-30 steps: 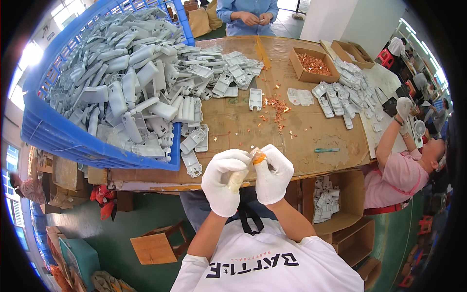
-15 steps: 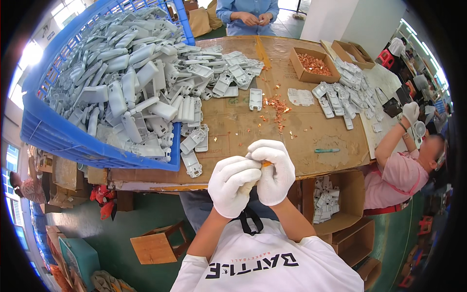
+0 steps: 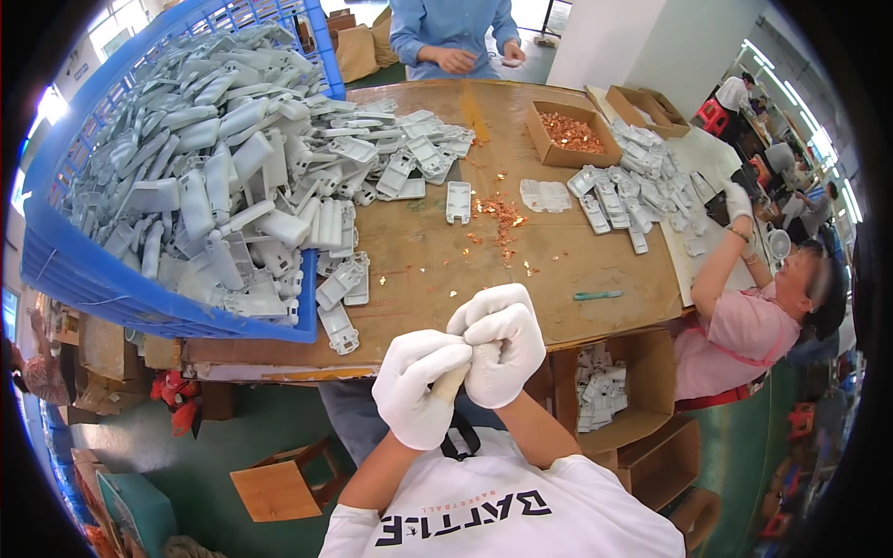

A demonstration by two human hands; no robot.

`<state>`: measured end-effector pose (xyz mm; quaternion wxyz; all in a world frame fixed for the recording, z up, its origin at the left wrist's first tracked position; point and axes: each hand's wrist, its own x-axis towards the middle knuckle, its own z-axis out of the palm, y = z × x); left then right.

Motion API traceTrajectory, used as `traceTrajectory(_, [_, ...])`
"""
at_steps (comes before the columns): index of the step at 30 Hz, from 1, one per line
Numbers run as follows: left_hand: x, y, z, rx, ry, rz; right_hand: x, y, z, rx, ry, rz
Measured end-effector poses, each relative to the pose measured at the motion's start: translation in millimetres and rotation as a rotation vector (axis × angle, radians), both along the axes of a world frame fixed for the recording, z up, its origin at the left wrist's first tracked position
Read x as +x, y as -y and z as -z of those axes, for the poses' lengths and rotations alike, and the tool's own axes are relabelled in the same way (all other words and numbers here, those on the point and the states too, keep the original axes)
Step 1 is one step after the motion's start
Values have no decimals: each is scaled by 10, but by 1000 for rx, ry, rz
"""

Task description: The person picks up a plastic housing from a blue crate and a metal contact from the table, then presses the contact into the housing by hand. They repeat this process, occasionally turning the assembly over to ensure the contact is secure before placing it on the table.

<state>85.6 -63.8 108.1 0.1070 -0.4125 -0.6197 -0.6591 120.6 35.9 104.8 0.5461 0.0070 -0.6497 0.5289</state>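
Observation:
My left hand and my right hand, both in white knit gloves, meet in front of the table's near edge. Their fingers are curled and pressed together at the tips. Whatever is between the fingertips is hidden by the gloves. Just beyond them on the cardboard-covered table lies a loose scatter of small copper-coloured metal pieces. A single pale grey plastic housing rests beside that scatter. Left of my hands, a few more housings lie near the table edge.
A blue crate heaped with grey housings fills the left. At the right are a carton of copper pieces, stacked housings and a teal pen. An open carton sits below the edge. Co-workers stand opposite and at the right.
My hands have turned slightly, and the orange bit seen at my right fingers no longer shows. The view has shifted. The person opposite has moved their hands apart.

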Motion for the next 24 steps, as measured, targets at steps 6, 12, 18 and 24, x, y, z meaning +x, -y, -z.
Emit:
traceTrajectory(6, [90,-29,-50,5,-9,-84,13,6,-72,63,12,88])
traceTrajectory(12, [-71,-12,-278,-335,-175,-89,8,-107,-207,227,157,312])
traceTrajectory(18, [-134,40,-262,-318,-166,178,41,-216,-170,117,191,282])
traceTrajectory(24, [2,133,-253,-323,56,280,65,-210,-153,199,116,296])
